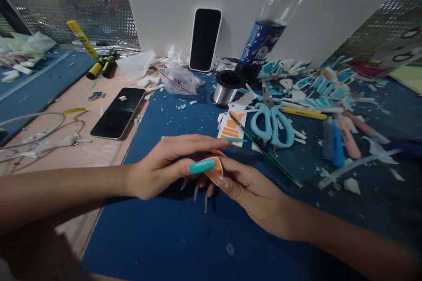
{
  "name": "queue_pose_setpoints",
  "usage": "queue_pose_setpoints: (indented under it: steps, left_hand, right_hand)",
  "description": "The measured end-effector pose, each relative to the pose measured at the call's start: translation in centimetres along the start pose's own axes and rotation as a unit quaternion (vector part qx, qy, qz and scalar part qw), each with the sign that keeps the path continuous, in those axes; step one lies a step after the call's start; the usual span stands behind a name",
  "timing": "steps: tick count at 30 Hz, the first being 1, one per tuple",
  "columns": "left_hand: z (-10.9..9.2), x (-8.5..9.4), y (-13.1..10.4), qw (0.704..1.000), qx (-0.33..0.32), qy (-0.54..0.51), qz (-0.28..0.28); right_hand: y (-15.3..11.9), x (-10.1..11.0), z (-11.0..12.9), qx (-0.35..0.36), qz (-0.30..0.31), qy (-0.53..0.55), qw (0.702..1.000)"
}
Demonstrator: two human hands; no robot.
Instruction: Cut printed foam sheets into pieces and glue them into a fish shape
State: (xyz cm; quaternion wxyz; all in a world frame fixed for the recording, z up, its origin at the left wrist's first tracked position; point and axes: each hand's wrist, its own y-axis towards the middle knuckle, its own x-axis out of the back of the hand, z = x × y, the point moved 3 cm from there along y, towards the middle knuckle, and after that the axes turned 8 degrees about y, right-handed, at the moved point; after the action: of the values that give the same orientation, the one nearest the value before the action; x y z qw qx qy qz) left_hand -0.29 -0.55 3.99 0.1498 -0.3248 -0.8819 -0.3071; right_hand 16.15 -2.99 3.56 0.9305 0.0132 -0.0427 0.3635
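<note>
A small orange piece with a white edge (218, 165) is pinched between my two hands over the blue mat (158, 246). My left hand (168, 158), with long teal nails, presses its thumb on the piece from the left. From the right, my right hand (257, 193) grips it under the thumb, its other fingers curled behind and partly hidden. Just beyond my fingertips lies a white card with orange printed shapes (231, 127). Green-handled tweezers or a similar slim pointed tool (270, 154) rests across the card's edge, near light-blue scissors (272, 125).
A wire spool (226, 90), a cola bottle (260, 48) and a propped phone (205, 39) stand at the back. Foam scraps (316, 88) pile up at right, beside a yellow cutter (303, 113) and markers (338, 142). Another phone (118, 113) lies at left.
</note>
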Motion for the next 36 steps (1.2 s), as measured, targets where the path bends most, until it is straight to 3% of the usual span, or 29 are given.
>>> queue_pose_setpoints:
  steps: [4, 7, 10, 12, 18, 20, 24, 28, 33, 36]
  left_hand:
    - [0.2, 0.0, -0.1, 0.997, 0.052, -0.007, -0.05]
    - [0.6, 0.2, -0.1, 0.988, 0.097, 0.003, -0.118]
    - [0.8, 0.4, -0.2, 0.98, 0.106, 0.024, -0.169]
    - [0.7, 0.4, -0.3, 0.984, 0.081, 0.041, -0.156]
    - [-0.1, 0.3, -0.4, 0.995, -0.03, 0.09, -0.004]
    - [-0.1, 0.1, -0.3, 0.998, -0.008, 0.059, 0.023]
    - [0.6, -0.8, -0.2, 0.992, 0.098, -0.065, 0.048]
    - [0.9, -1.6, -0.2, 0.987, 0.112, -0.115, 0.034]
    - [0.5, -0.9, -0.1, 0.997, 0.065, 0.033, -0.009]
    - [-0.3, -0.2, 0.1, 0.983, 0.001, 0.176, -0.046]
  right_hand:
    - [0.1, 0.0, -0.1, -0.007, 0.005, 0.046, 0.999]
    - [0.2, -0.1, -0.3, -0.022, 0.02, 0.103, 0.994]
    - [0.3, 0.0, -0.5, -0.022, 0.026, 0.155, 0.987]
    - [0.4, 0.0, -0.4, -0.025, 0.023, 0.159, 0.987]
    - [0.6, 0.1, -0.5, -0.021, -0.017, 0.111, 0.993]
    - [0.6, 0.3, -0.5, -0.011, -0.082, 0.071, 0.994]
    - [0.3, 0.7, -0.3, 0.006, -0.218, -0.08, 0.973]
    - [-0.1, 0.7, 0.4, 0.077, -0.251, -0.241, 0.934]
    - [-0.5, 0.6, 0.6, 0.123, -0.258, -0.352, 0.891]
    - [-0.6, 0.5, 0.7, 0.139, -0.25, -0.417, 0.863]
